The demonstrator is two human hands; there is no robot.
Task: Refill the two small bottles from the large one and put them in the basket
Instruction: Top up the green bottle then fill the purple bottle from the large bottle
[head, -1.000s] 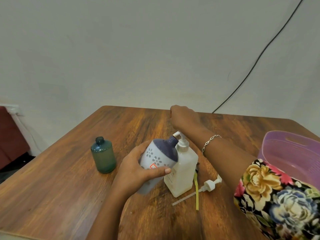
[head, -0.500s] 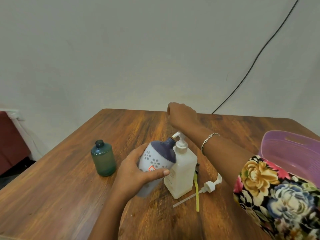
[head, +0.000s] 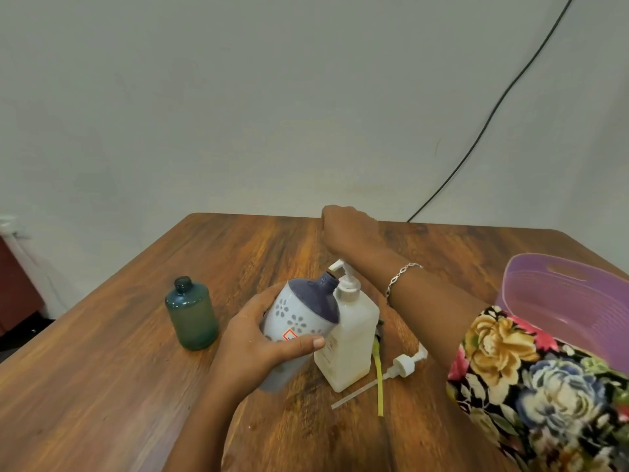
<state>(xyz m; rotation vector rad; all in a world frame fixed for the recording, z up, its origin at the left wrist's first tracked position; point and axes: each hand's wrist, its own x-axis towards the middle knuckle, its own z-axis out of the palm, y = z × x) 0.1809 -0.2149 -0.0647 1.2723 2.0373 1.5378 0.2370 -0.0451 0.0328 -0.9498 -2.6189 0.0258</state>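
Wooden table point(head: 119, 386) fills the lower frame. Left hand point(head: 252, 349), lower centre, wraps fingers and thumb round the floral small bottle point(head: 299, 315). That bottle is tilted, its open neck just under the nozzle of the large pump bottle point(head: 350, 338), which stands upright at centre. Right hand point(head: 347, 229) sits above the pump head, back to camera; fingers hidden, grip cannot be told. Green small bottle point(head: 192, 315), uncapped and upright, left of centre, apart from both hands. Loose pump cap point(head: 403, 364) with tube lies right of the large bottle, beside a yellow strip point(head: 378, 379). Purple basket point(head: 561, 287) at right edge, well apart from both small bottles.
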